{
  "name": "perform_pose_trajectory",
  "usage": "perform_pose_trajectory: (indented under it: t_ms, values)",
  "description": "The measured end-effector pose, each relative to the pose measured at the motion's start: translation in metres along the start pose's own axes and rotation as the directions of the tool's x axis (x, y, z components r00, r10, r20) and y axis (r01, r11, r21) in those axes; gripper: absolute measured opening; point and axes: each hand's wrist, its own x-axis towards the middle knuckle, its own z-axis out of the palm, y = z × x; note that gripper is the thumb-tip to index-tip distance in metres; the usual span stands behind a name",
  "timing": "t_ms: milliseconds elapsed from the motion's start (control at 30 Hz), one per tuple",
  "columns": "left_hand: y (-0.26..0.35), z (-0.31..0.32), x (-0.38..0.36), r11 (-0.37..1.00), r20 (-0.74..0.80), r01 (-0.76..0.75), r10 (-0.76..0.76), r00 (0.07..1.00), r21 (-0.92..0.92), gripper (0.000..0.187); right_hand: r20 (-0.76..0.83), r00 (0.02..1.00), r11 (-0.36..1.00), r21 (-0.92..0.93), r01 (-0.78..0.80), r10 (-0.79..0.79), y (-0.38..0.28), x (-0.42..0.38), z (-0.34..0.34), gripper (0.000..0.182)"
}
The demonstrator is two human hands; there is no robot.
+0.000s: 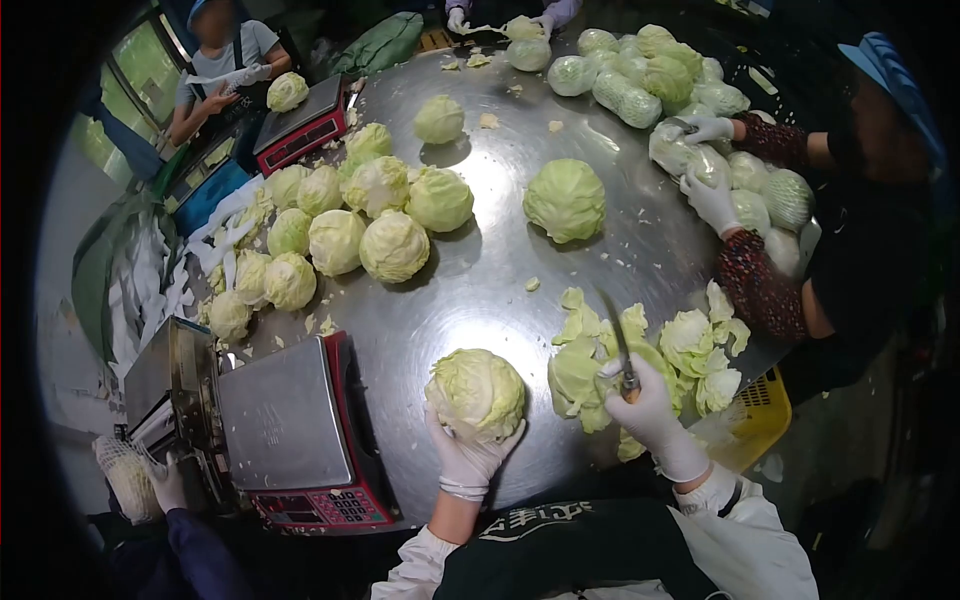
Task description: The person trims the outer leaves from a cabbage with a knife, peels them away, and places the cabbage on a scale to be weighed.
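A pale green cabbage rests in my gloved left hand, which cups it from below and the near side at the table's front. My right hand, also gloved, is wrapped round the handle of a knife; its curved blade points up and away from me. Under and around that hand lie loose cabbage leaves, with more trimmed leaves just to the right. Part of the knife handle is hidden by my fingers.
A scale stands left of my left hand. Beyond it sit several cabbages, and a single cabbage mid-table. Wrapped cabbages lie far right, where a co-worker's gloved hands work. A yellow crate stands low right.
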Motion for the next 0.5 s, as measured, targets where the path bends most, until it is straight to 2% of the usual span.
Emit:
perform_pose_trajectory:
  t_ms: [33,67,133,167,233,267,300,333,367,433,500]
  values:
    - [0.001,0.000,0.001,1.000,-0.012,-0.011,0.011,1.000,-0.009,0.093,0.049,0.991,0.977,-0.173,0.127,-0.121,-0.009,0.001,0.000,0.033]
    - [0.000,0.001,0.003,1.000,-0.009,-0.006,0.006,1.000,-0.006,0.093,0.043,0.992,0.977,-0.174,0.126,-0.121,-0.020,0.003,0.005,0.033]
    - [-0.003,0.003,0.004,0.990,0.059,-0.061,0.053,0.997,0.127,0.090,0.157,0.945,0.936,-0.161,0.312,-0.288,-0.037,0.006,0.023,0.039]
    - [-0.006,0.005,0.004,0.990,0.060,-0.058,0.051,0.997,0.130,0.090,0.153,0.945,0.936,-0.160,0.312,-0.289,-0.033,0.013,0.036,0.039]
    - [-0.010,0.008,0.001,0.956,0.052,-0.118,0.108,0.993,0.267,0.089,0.067,0.875,0.872,-0.083,0.483,-0.479,-0.014,0.030,0.060,0.038]
    - [-0.008,0.009,0.000,0.955,0.052,-0.121,0.111,0.992,0.271,0.089,0.064,0.875,0.871,-0.078,0.485,-0.481,-0.012,0.029,0.059,0.038]
    - [-0.006,0.012,0.001,0.971,0.047,-0.114,0.106,0.993,0.211,0.089,0.125,0.975,0.982,-0.010,0.188,-0.186,-0.013,0.029,0.057,0.034]
    - [-0.003,0.014,0.001,0.983,0.044,-0.108,0.102,0.994,0.146,0.090,0.206,0.971,0.991,0.032,-0.131,0.122,-0.013,0.029,0.056,0.029]
    - [0.000,0.017,0.000,0.983,0.043,-0.114,0.108,0.993,0.147,0.090,0.094,0.994,0.990,0.123,-0.066,0.054,-0.009,0.027,0.058,0.020]
    - [0.009,0.019,-0.002,0.996,-0.044,-0.071,0.068,0.997,-0.055,0.091,0.057,0.997,0.979,0.195,-0.062,0.051,0.003,0.023,0.047,0.019]
    - [0.022,0.007,0.000,0.995,0.007,-0.026,0.027,1.000,-0.100,0.093,0.022,0.998,0.962,0.268,-0.056,0.052,0.005,0.023,0.029,0.019]
